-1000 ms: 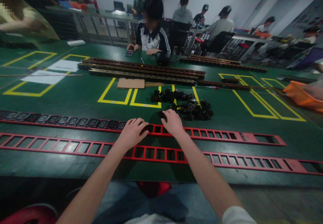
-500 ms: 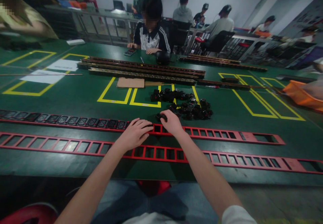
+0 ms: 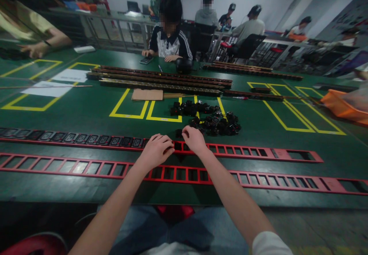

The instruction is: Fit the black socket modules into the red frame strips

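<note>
Two long red slotted frames lie side by side across the table. In the farther red frame (image 3: 221, 150), small black square parts (image 3: 115, 142) fill the slots on the left, while slots to the right stand open. My left hand (image 3: 158, 149) bends its fingers over this frame at the end of the filled row; what lies under the fingertips is hidden. Just beyond the same frame, my right hand (image 3: 194, 140) has its thumb and fingers closed at a black square piece (image 3: 178, 133). The nearer red frame (image 3: 169, 174) passes below my forearms.
A loose heap of black parts (image 3: 215, 125) lies past my right hand. Farther back are bundled dark strips (image 3: 161, 79), a cardboard piece (image 3: 147, 94) and paper sheets (image 3: 47, 88). An orange bin (image 3: 343, 105) stands at right. A co-worker (image 3: 169, 36) sits opposite.
My right hand has shifted slightly, and the dark piece between its fingers shows less. My left hand stays at nearly the same spot. At far left, another person's hand has come into view.
</note>
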{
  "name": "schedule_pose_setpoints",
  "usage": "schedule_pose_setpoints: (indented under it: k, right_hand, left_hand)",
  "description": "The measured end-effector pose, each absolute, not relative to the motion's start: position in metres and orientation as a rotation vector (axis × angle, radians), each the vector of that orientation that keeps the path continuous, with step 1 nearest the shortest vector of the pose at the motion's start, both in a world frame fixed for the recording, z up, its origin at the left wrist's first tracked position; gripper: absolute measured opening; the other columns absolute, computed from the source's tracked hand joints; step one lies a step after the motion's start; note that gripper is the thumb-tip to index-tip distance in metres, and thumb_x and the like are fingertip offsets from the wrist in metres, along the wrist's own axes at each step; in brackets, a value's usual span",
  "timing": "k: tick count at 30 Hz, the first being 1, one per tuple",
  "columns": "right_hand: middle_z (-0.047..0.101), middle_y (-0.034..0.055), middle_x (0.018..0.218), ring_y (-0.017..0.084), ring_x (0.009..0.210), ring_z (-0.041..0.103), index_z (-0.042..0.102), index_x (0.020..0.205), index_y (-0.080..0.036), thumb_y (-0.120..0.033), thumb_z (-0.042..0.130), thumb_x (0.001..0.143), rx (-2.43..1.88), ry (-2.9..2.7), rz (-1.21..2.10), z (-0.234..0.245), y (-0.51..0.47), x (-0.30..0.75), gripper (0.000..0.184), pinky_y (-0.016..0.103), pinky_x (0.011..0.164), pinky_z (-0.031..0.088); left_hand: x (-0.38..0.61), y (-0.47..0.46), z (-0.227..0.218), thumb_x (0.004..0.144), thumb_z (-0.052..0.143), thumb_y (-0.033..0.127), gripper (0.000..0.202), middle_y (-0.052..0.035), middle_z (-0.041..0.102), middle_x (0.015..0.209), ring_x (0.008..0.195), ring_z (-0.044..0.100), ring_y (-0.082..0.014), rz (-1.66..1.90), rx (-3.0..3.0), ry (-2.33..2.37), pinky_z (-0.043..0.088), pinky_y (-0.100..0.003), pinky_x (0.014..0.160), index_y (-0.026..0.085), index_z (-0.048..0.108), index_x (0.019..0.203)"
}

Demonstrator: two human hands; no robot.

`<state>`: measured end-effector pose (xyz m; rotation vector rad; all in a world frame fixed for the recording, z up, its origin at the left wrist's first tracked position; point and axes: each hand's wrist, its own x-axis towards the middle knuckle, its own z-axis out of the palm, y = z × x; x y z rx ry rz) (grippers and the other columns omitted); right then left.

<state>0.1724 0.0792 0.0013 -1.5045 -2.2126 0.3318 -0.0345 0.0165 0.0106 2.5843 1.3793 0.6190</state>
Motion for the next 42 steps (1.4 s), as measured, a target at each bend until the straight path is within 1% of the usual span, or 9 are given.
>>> schedule_pose_setpoints:
  k: [4, 8, 13, 18, 23, 28, 34, 37, 42]
  right_hand:
    - [0.068, 0.0041, 0.091, 0.019, 0.086, 0.062, 0.063, 0.096, -0.022, -0.015, 0.055, 0.092, -1.509, -2.176, 0.359, 0.001, 0.079, 0.174, 0.012, 0.032, 0.078, 0.045]
    - [0.066, 0.0043, 0.1, 0.02, 0.093, 0.06, 0.062, 0.104, -0.023, -0.011, 0.056, 0.089, -1.466, -2.251, 0.359, 0.001, 0.08, 0.173, 0.02, 0.032, 0.08, 0.046]
    - [0.06, 0.006, 0.098, 0.022, 0.096, 0.057, 0.06, 0.089, -0.022, -0.013, 0.057, 0.088, -1.455, -2.265, 0.31, 0.001, 0.079, 0.173, 0.009, 0.034, 0.082, 0.048]
    - [0.064, 0.0077, 0.106, 0.022, 0.102, 0.058, 0.053, 0.076, -0.022, -0.013, 0.056, 0.082, -1.31, -2.093, 0.382, 0.002, 0.078, 0.174, 0.012, 0.037, 0.09, 0.048]
    - [0.071, 0.0017, 0.094, 0.016, 0.078, 0.062, 0.045, 0.073, -0.023, -0.02, 0.054, 0.085, -1.287, -1.911, 0.692, 0.004, 0.076, 0.171, 0.015, 0.03, 0.075, 0.049]
    - [0.07, -0.0014, 0.082, 0.014, 0.069, 0.061, 0.056, 0.085, -0.022, -0.02, 0.053, 0.085, -1.271, -1.969, 0.713, 0.005, 0.075, 0.171, 0.004, 0.025, 0.067, 0.046]
    - [0.072, 0.0024, 0.096, 0.016, 0.088, 0.065, 0.071, 0.101, -0.021, -0.016, 0.049, 0.091, -1.167, -2.093, 0.726, 0.008, 0.078, 0.173, 0.025, 0.03, 0.085, 0.049]
    - [0.069, 0.0054, 0.098, 0.018, 0.094, 0.063, 0.072, 0.098, -0.019, -0.02, 0.052, 0.093, -1.053, -2.098, 0.706, 0.012, 0.078, 0.174, 0.021, 0.032, 0.088, 0.049]
    - [0.063, 0.0043, 0.099, 0.016, 0.086, 0.061, 0.068, 0.102, -0.02, -0.026, 0.069, 0.085, -0.967, -2.093, 0.766, 0.021, 0.069, 0.18, 0.018, 0.03, 0.077, 0.051]
  left_hand:
    - [-0.034, 0.01, 0.007, 0.095, 0.051, 0.026, 0.018, -0.0053, 0.066, 0.118, 0.109, 0.058, -0.0222, 0.671, 2.555, 1.372, 0.044, -0.044, 0.101, 0.024, 0.066, 0.106]
    - [-0.034, 0.009, 0.007, 0.098, 0.044, 0.021, 0.022, -0.0055, 0.066, 0.117, 0.108, 0.058, -0.0216, 0.678, 2.563, 1.365, 0.043, -0.044, 0.102, 0.022, 0.065, 0.105]
    - [-0.032, 0.01, 0.008, 0.095, 0.041, 0.012, 0.03, -0.007, 0.066, 0.116, 0.107, 0.058, -0.022, 0.663, 2.562, 1.383, 0.044, -0.046, 0.102, 0.022, 0.064, 0.11]
    - [-0.032, 0.009, 0.007, 0.094, 0.041, 0.011, 0.035, -0.0086, 0.064, 0.121, 0.113, 0.057, -0.0231, 0.661, 2.543, 1.405, 0.044, -0.046, 0.103, 0.021, 0.059, 0.123]
    - [-0.033, 0.009, 0.005, 0.096, 0.041, 0.015, 0.029, -0.0072, 0.064, 0.119, 0.11, 0.057, -0.023, 0.673, 2.533, 1.409, 0.044, -0.045, 0.103, 0.022, 0.061, 0.116]
    - [-0.033, 0.01, 0.005, 0.097, 0.042, 0.016, 0.028, -0.0071, 0.064, 0.12, 0.111, 0.056, -0.0224, 0.671, 2.529, 1.412, 0.044, -0.044, 0.103, 0.021, 0.061, 0.117]
    - [-0.034, 0.011, 0.003, 0.097, 0.041, 0.016, 0.028, -0.0072, 0.063, 0.12, 0.114, 0.056, -0.0231, 0.669, 2.531, 1.403, 0.045, -0.044, 0.102, 0.022, 0.061, 0.117]
    - [-0.033, 0.011, 0.003, 0.097, 0.042, 0.016, 0.027, -0.0075, 0.062, 0.12, 0.113, 0.056, -0.0237, 0.657, 2.534, 1.415, 0.045, -0.044, 0.102, 0.021, 0.06, 0.117]
    - [-0.032, 0.011, 0.006, 0.097, 0.042, 0.016, 0.023, -0.0073, 0.062, 0.11, 0.107, 0.056, -0.0235, 0.599, 2.543, 1.436, 0.046, -0.044, 0.099, 0.019, 0.061, 0.11]
